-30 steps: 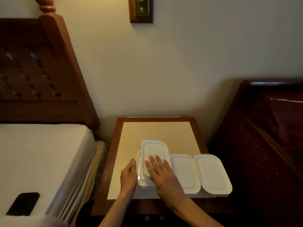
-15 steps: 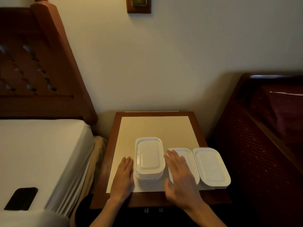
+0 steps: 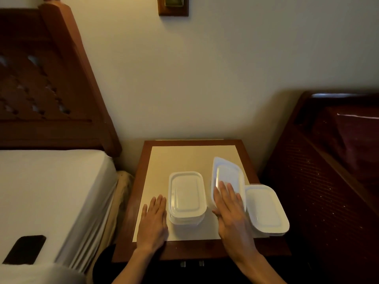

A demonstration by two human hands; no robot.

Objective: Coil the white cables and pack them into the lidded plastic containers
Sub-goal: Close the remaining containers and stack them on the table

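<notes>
While the left hand (image 3: pixel 152 223) is lying flat and holding nothing on the pale worktop (image 3: pixel 184 158) in the lower middle of the frame, its fingers straight and together, the right hand (image 3: pixel 230 210) is tipping up a white lid (image 3: pixel 228 174) just right of centre. The right fingers (image 3: pixel 225 191) are lying extended across the lid's near face and the thumb is sitting at its lower left edge, so the lid is standing tilted, its far end raised toward the wall. Whether the thumb is hooking under the rim is not clear. A closed stack of containers (image 3: pixel 186 198) is sitting just right of the left hand, apparently touching its fingers. Another lidded container (image 3: pixel 266 210) is resting at the right edge of the worktop, just beside the right hand. A white bed (image 3: pixel 51 187) is filling the left of the frame, with a dark phone (image 3: pixel 24 249) lying on it in the lower left corner. No cables are showing.
</notes>
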